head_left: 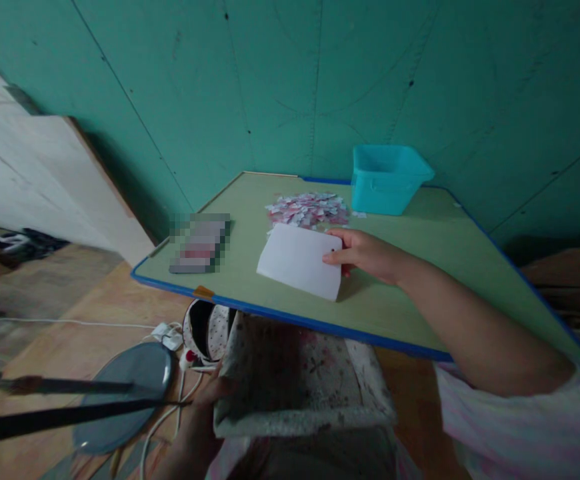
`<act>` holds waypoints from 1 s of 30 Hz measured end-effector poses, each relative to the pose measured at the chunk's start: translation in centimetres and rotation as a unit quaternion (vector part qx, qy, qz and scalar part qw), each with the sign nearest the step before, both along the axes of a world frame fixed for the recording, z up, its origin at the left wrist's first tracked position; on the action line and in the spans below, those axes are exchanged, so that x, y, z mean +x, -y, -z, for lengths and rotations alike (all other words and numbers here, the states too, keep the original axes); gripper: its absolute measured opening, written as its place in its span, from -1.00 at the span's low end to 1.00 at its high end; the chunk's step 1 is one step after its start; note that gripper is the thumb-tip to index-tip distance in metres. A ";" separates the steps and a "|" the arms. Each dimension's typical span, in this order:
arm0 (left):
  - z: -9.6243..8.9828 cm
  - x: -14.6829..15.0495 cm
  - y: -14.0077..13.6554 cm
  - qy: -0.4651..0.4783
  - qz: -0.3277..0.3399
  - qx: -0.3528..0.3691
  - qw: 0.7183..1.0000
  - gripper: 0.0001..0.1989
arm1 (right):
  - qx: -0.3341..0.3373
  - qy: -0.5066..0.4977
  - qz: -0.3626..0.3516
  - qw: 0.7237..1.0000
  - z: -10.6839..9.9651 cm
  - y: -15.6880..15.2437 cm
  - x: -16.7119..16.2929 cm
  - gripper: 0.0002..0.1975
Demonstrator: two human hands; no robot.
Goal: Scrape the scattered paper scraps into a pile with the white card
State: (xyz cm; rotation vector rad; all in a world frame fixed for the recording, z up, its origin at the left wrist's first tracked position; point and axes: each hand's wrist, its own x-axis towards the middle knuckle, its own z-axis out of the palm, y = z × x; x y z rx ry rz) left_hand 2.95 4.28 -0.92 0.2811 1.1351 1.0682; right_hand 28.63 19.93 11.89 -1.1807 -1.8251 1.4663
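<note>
My right hand reaches over the table and pinches a white sheet of card by its right edge, thumb on top. The card is slightly bent and sits just in front of a heap of small pink and white paper pieces. Low in the view, my left hand grips the left side of a fabric-covered box with a floral pattern. That box is open at the top, below the table's front edge. Most of my left fingers are hidden or dim.
A turquoise plastic bin stands at the back of the blue-edged table. A blurred-out flat device lies at the left. Below are a grey round stool, white cables and a power strip. The green wall rises behind.
</note>
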 end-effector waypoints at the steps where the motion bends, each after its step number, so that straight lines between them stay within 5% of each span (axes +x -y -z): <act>1: 0.1 -0.1 0.0 0.000 0.002 -0.003 1.000 -0.75 | -0.002 0.002 0.006 1.000 0.1 -0.1 0.0 -0.80; 7: 0.5 -0.5 0.0 -0.022 -0.010 -0.020 1.000 -0.87 | -0.022 0.002 -0.027 0.999 0.5 0.0 -0.1 -0.74; 13: -0.1 -0.4 -0.1 -0.016 -0.048 0.016 0.999 -0.81 | -0.036 0.007 -0.050 0.998 0.4 0.3 -0.2 -0.76; 24: -0.3 -0.5 0.1 0.001 -0.015 0.058 0.998 -0.75 | -0.048 0.002 -0.071 0.996 0.2 0.4 -0.5 -0.79; 30: 0.2 -0.4 0.1 0.008 -0.040 0.020 0.999 -0.79 | -0.047 0.008 -0.102 0.994 0.3 0.5 -0.4 -0.80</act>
